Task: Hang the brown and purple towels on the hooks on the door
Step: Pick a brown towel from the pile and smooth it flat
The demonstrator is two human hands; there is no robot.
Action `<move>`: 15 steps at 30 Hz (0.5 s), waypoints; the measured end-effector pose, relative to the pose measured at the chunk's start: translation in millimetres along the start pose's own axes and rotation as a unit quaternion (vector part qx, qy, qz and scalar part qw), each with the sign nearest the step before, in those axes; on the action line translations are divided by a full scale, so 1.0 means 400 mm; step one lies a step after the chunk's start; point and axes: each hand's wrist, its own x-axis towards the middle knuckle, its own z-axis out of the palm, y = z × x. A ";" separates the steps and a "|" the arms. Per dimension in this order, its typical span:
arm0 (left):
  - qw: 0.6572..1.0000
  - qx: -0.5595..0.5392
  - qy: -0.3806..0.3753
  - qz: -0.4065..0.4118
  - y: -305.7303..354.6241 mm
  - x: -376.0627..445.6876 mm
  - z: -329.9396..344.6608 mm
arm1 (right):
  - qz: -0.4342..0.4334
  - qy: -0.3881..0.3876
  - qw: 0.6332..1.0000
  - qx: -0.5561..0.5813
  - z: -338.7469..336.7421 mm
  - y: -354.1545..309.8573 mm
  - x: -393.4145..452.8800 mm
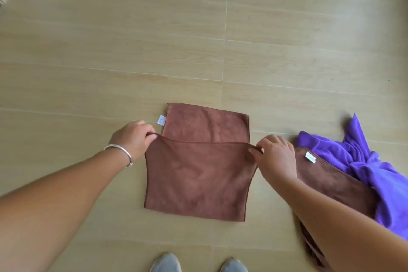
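Two grey shoes [166, 263] stand nearest on the tiled floor [132, 50]. Beyond them, the left hand [134, 139] and right hand [276, 156] each pinch a corner of the brown towel [198, 172], folding it on the floor. To the right lie another brown towel [331, 181] and a crumpled purple towel [375, 168].

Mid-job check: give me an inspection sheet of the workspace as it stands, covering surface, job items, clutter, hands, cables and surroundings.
Surface: pale wood-look tiled floor, bare around the towels.
Job's things: brown microfibre towel spread on the floor, white tag at its far left corner; second brown towel partly under the crumpled purple towel at right. No hooks or door in view.
Clutter: nothing seen.
Hands: left hand pinches the near towel's left corner, silver bangle on the wrist; right hand pinches its right corner.
Cables: nothing seen.
Surroundings: grey shoes at the bottom edge; dark object at top left, unclear.
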 end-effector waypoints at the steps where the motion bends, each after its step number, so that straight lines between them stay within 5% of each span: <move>1: 1.000 0.004 0.003 0.000 -0.008 0.067 0.017 | 0.006 0.018 1.000 0.005 0.028 0.009 0.054; 8: 0.996 0.074 0.050 -0.019 -0.033 0.458 0.217 | 0.012 0.085 0.996 -0.013 0.267 0.055 0.392; 10: 0.992 0.059 0.114 -0.010 -0.033 0.492 0.292 | 0.008 0.107 0.994 -0.006 0.327 0.045 0.441; 12: 0.982 0.036 0.184 0.030 -0.024 0.485 0.345 | -0.037 0.139 0.990 0.014 0.365 0.040 0.451; 15: 0.963 0.112 0.177 0.171 -0.007 0.369 0.407 | -0.178 0.108 0.978 -0.001 0.398 0.042 0.357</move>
